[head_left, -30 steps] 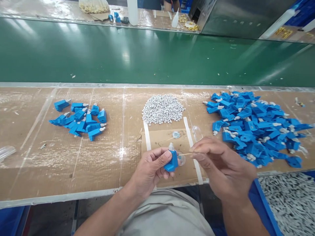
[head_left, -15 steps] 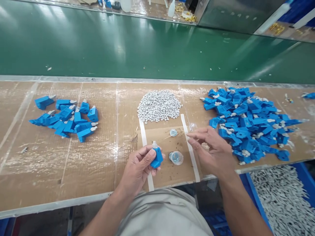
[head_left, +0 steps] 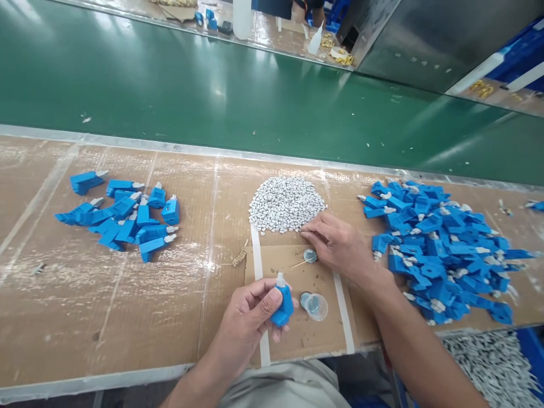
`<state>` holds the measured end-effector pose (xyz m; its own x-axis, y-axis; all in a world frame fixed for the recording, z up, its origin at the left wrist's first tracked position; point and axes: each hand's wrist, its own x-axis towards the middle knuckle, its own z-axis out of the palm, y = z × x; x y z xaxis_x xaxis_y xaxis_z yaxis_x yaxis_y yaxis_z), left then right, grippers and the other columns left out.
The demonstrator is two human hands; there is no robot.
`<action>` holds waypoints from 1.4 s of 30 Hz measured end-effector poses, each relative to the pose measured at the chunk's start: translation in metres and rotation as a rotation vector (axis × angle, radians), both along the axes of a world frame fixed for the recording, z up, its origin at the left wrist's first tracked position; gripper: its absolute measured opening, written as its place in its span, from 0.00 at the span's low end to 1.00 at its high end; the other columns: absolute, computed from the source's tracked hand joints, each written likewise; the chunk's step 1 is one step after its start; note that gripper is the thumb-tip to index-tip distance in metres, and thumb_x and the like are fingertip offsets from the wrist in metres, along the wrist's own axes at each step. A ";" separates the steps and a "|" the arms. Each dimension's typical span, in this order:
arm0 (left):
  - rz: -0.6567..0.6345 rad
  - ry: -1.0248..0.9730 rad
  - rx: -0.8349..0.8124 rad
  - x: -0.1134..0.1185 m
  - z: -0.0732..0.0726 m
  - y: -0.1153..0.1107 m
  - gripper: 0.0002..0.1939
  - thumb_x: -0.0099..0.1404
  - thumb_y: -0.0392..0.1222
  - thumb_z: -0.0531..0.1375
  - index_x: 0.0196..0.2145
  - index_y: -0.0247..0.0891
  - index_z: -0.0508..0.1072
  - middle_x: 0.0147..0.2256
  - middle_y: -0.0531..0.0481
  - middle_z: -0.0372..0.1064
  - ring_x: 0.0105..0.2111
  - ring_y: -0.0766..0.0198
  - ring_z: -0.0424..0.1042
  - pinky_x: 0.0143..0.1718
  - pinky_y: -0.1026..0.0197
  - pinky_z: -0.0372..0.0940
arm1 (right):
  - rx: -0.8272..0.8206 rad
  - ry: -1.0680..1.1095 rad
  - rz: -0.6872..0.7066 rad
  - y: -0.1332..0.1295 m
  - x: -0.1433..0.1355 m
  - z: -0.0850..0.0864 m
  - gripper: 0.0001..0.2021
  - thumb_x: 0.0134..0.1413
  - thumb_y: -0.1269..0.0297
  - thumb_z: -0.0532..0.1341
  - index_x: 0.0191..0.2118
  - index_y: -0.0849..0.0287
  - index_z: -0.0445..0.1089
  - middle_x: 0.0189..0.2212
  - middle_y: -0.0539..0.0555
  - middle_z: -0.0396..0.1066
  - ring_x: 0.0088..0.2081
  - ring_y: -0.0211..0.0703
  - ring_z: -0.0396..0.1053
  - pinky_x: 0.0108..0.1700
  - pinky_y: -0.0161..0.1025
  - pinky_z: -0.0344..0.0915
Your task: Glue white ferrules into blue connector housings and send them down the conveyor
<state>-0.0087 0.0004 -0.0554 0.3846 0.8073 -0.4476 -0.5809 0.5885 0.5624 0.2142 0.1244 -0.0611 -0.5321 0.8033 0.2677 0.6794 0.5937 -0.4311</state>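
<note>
My left hand (head_left: pixel 255 311) grips a blue plastic part (head_left: pixel 283 309) with a pale tip pointing up, the thumb across its side. My right hand (head_left: pixel 338 241) reaches to the front right edge of a heap of small grey-white pieces (head_left: pixel 287 204). Its thumb and fingertips are pinched together there; whether a piece is between them is too small to see. Just below that hand lies a small round lid (head_left: pixel 310 256) with bluish stuff and a thin stick (head_left: pixel 300 264). Closer to me is a clear cup (head_left: pixel 318 307) with bluish content.
Blue parts with pale tips lie in a small group (head_left: pixel 127 218) at left and a big pile (head_left: pixel 442 243) at right. A green belt (head_left: pixel 191 96) runs behind the cardboard-covered table (head_left: pixel 161 306). Below right stands a blue bin (head_left: pixel 529 354) of grey-white pieces. Across the belt, a person's arm shows.
My right hand has moved left and forward to the heap, its fingers now pinched at the edge. My left hand still holds the blue part. The camera view has shifted.
</note>
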 end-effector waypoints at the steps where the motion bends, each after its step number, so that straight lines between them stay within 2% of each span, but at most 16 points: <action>1: -0.002 -0.003 -0.003 0.000 0.000 0.000 0.15 0.65 0.50 0.66 0.39 0.34 0.80 0.33 0.45 0.76 0.24 0.71 0.71 0.20 0.73 0.62 | 0.008 -0.029 0.003 0.001 0.000 0.000 0.08 0.67 0.69 0.57 0.40 0.58 0.75 0.35 0.56 0.72 0.36 0.46 0.71 0.37 0.40 0.66; 7: -0.001 -0.015 -0.020 0.000 0.000 0.001 0.15 0.65 0.50 0.67 0.38 0.34 0.80 0.32 0.45 0.76 0.23 0.70 0.71 0.20 0.72 0.62 | 0.090 -0.343 0.071 0.012 -0.008 0.010 0.10 0.66 0.69 0.56 0.35 0.60 0.73 0.32 0.56 0.69 0.33 0.46 0.68 0.31 0.40 0.58; 9: -0.001 -0.010 -0.015 -0.001 0.000 0.001 0.15 0.65 0.50 0.67 0.39 0.34 0.80 0.33 0.45 0.76 0.24 0.71 0.71 0.20 0.72 0.62 | 0.073 -0.335 0.092 0.015 -0.010 0.016 0.10 0.65 0.70 0.55 0.33 0.61 0.72 0.31 0.57 0.68 0.32 0.46 0.67 0.30 0.40 0.57; 11: 0.001 -0.004 -0.008 -0.001 0.000 0.001 0.15 0.66 0.50 0.66 0.40 0.34 0.81 0.33 0.44 0.76 0.24 0.71 0.71 0.20 0.72 0.62 | -0.038 -0.169 0.057 0.014 -0.009 0.023 0.09 0.64 0.69 0.56 0.33 0.60 0.71 0.30 0.56 0.69 0.32 0.45 0.67 0.31 0.40 0.60; 13: 0.021 -0.007 -0.001 0.000 0.001 0.001 0.15 0.66 0.49 0.66 0.40 0.33 0.81 0.34 0.43 0.77 0.24 0.71 0.71 0.21 0.73 0.62 | -0.249 0.123 -0.040 0.004 -0.006 0.030 0.07 0.64 0.67 0.58 0.34 0.59 0.71 0.29 0.53 0.70 0.29 0.42 0.67 0.31 0.39 0.63; 16: 0.081 -0.011 0.011 0.003 0.006 0.006 0.13 0.67 0.48 0.66 0.41 0.34 0.81 0.34 0.43 0.77 0.24 0.74 0.70 0.25 0.73 0.65 | -0.629 0.594 -0.162 -0.024 -0.005 0.039 0.07 0.63 0.61 0.63 0.35 0.58 0.73 0.26 0.50 0.71 0.26 0.39 0.68 0.27 0.36 0.65; 18: 0.106 -0.021 0.028 0.008 0.012 0.009 0.12 0.67 0.47 0.65 0.41 0.35 0.81 0.34 0.44 0.78 0.24 0.74 0.70 0.27 0.74 0.66 | -0.817 0.825 -0.198 -0.046 -0.009 0.043 0.08 0.61 0.59 0.66 0.35 0.58 0.75 0.27 0.51 0.71 0.26 0.38 0.68 0.25 0.34 0.66; 22: 0.089 -0.064 0.089 0.021 0.027 0.015 0.12 0.67 0.47 0.66 0.41 0.35 0.82 0.32 0.46 0.77 0.25 0.73 0.72 0.24 0.74 0.65 | -0.974 1.061 -0.283 -0.079 -0.023 0.051 0.08 0.58 0.59 0.69 0.34 0.59 0.76 0.29 0.52 0.72 0.26 0.34 0.66 0.24 0.30 0.63; 25: 0.083 -0.077 0.113 0.029 0.033 0.015 0.12 0.67 0.47 0.65 0.40 0.35 0.81 0.31 0.48 0.75 0.25 0.72 0.72 0.24 0.74 0.65 | -0.991 1.131 -0.281 -0.092 -0.031 0.054 0.09 0.59 0.58 0.68 0.33 0.59 0.76 0.28 0.50 0.69 0.24 0.32 0.63 0.24 0.29 0.61; 29: 0.104 -0.071 0.099 0.034 0.033 0.011 0.11 0.66 0.46 0.66 0.40 0.35 0.81 0.27 0.51 0.72 0.25 0.72 0.72 0.23 0.74 0.65 | -0.925 1.141 -0.325 -0.100 -0.036 0.052 0.10 0.58 0.57 0.68 0.34 0.58 0.76 0.29 0.49 0.68 0.23 0.31 0.63 0.24 0.30 0.59; 36: 0.130 -0.027 0.133 0.035 0.035 0.010 0.14 0.63 0.48 0.69 0.38 0.32 0.80 0.25 0.52 0.71 0.24 0.72 0.68 0.23 0.72 0.63 | -0.865 1.053 -0.352 -0.104 -0.036 0.047 0.11 0.60 0.55 0.67 0.35 0.58 0.75 0.29 0.50 0.68 0.25 0.37 0.64 0.27 0.35 0.62; 42: 0.159 0.104 0.203 0.037 0.030 0.010 0.15 0.63 0.50 0.69 0.38 0.34 0.80 0.27 0.51 0.71 0.25 0.70 0.69 0.25 0.69 0.64 | -0.672 0.976 -0.350 -0.109 -0.045 0.048 0.08 0.64 0.59 0.64 0.35 0.57 0.75 0.29 0.50 0.67 0.28 0.38 0.66 0.30 0.36 0.64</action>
<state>0.0282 0.0102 -0.0252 0.2061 0.9310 -0.3011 -0.5904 0.3637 0.7205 0.1689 0.0152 -0.0127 -0.0699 0.9936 -0.0892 -0.0206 -0.0909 -0.9956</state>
